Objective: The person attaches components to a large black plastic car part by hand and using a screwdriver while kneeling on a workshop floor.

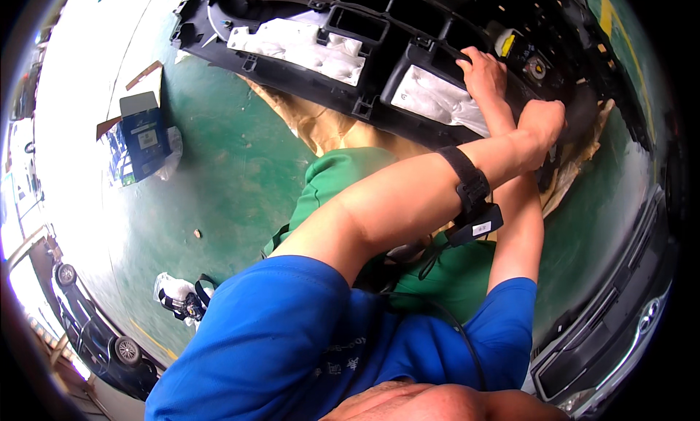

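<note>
A black car dashboard [379,41] lies in front of me with its hollow inner side showing and white padding sheets [299,50] on it. My forearms cross, the left one over the right. My left hand [543,125] is closed in a fist by the dashboard's right part; whatever is inside it is hidden. Further up and to the left, my right hand [485,74] has its fingers curled over a black edge of the dashboard, beside another white padding sheet [437,100]. A black strap with a small box [474,225] sits round my left forearm.
Brown paper [343,129] lies under the dashboard on the green floor [226,180]. An opened blue carton [146,136] stands at left, and a white bundle with black straps [182,297] lies lower left. Cars stand at lower left [95,326] and right [612,341].
</note>
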### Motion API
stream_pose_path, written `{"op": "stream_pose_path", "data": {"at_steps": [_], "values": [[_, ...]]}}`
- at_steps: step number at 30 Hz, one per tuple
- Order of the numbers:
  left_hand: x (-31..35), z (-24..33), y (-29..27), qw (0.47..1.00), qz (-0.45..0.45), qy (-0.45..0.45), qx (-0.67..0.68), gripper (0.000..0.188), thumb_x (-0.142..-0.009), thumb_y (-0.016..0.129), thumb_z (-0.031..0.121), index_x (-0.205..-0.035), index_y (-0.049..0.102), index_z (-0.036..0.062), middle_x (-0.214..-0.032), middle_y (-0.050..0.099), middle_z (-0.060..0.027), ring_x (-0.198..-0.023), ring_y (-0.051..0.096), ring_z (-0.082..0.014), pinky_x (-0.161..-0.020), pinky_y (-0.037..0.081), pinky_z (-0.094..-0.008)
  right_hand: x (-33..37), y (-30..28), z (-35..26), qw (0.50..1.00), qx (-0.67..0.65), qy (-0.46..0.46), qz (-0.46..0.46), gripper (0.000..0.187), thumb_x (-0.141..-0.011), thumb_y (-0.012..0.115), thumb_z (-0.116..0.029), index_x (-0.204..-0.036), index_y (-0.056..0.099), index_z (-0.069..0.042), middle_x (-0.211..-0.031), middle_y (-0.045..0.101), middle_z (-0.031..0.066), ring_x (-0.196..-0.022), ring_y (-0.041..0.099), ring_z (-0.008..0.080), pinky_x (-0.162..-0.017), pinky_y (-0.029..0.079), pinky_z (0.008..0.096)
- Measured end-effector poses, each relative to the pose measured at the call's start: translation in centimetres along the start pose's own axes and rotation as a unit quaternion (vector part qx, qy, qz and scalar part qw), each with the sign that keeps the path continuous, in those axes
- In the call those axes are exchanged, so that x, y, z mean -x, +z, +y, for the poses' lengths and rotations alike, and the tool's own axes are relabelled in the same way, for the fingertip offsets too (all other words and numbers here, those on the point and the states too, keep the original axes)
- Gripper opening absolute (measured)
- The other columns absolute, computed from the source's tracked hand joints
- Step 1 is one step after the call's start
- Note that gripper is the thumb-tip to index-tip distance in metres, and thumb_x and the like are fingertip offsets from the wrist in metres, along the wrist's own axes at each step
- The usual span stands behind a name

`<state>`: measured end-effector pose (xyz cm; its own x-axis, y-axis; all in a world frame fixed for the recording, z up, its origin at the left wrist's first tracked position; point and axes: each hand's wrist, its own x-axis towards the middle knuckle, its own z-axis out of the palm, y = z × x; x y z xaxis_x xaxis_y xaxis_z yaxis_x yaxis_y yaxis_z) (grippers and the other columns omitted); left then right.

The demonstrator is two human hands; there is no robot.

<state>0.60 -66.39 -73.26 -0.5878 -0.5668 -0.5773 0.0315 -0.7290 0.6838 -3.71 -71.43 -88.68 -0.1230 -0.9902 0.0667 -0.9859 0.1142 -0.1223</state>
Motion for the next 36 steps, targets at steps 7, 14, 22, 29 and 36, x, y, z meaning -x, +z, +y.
{"op": "stream_pose_path", "data": {"at_steps": [7, 14, 22, 29, 36], "values": [[-3.5, -2.9, 0.7, 0.995, 0.014, 0.063, -0.081, 0.013, -0.076, 0.058, -0.001, -0.078, 0.071, 0.0003, -0.083, 0.071, -0.0209, -0.081, 0.072, -0.0307, -0.074, 0.057, -0.0375, 0.1, 0.5, 0.1, 1.000, -0.006, -0.016, 0.017, 0.023, -0.089, 0.066, -0.030, -0.109, 0.064, -0.018, -0.095, 0.071, 0.0035, -0.099, 0.064, 0.0236, -0.088, 0.043, 0.0431], [-1.2, -1.5, 0.6, 0.993, 0.015, -0.043, 0.108, 0.022, -0.077, 0.051, 0.015, -0.067, 0.067, 0.0030, -0.068, 0.063, -0.0187, -0.062, 0.060, -0.0326, -0.062, 0.047, -0.0416, 0.3, 0.3, 0.2, 1.000, -0.002, -0.022, 0.022, 0.024, -0.088, 0.068, -0.027, -0.108, 0.063, -0.015, -0.097, 0.070, 0.0064, -0.096, 0.064, 0.0274, -0.085, 0.045, 0.0447], [-1.4, -1.7, -0.1, 0.993, 0.022, -0.030, 0.115, 0.024, -0.081, 0.052, 0.018, -0.063, 0.062, 0.0050, -0.056, 0.053, -0.0066, -0.048, 0.047, -0.0194, -0.049, 0.037, -0.0342, 0.1, 0.6, -0.9, 0.999, -0.002, -0.026, 0.029, 0.021, -0.088, 0.066, -0.028, -0.106, 0.064, -0.017, -0.090, 0.071, 0.0056, -0.093, 0.065, 0.0260, -0.084, 0.045, 0.0437], [-1.3, -1.7, 0.4, 0.993, -0.010, -0.049, 0.110, 0.023, -0.082, 0.054, 0.019, -0.064, 0.059, 0.0064, -0.055, 0.048, -0.0032, -0.046, 0.044, -0.0161, -0.045, 0.034, -0.0305, 0.3, 0.3, 0.0, 0.999, -0.002, -0.018, 0.033, 0.022, -0.088, 0.067, -0.029, -0.106, 0.064, -0.017, -0.092, 0.070, 0.0052, -0.094, 0.064, 0.0254, -0.086, 0.044, 0.0429], [-1.1, -1.3, 0.6, 0.995, -0.008, -0.051, 0.088, 0.023, -0.080, 0.054, 0.021, -0.062, 0.058, 0.0073, -0.055, 0.049, -0.0026, -0.046, 0.045, -0.0157, -0.046, 0.035, -0.0296, 0.5, 0.1, 0.3, 1.000, -0.003, -0.008, 0.030, 0.022, -0.088, 0.066, -0.030, -0.107, 0.063, -0.018, -0.094, 0.071, 0.0037, -0.097, 0.063, 0.0244, -0.088, 0.043, 0.0422]]}}
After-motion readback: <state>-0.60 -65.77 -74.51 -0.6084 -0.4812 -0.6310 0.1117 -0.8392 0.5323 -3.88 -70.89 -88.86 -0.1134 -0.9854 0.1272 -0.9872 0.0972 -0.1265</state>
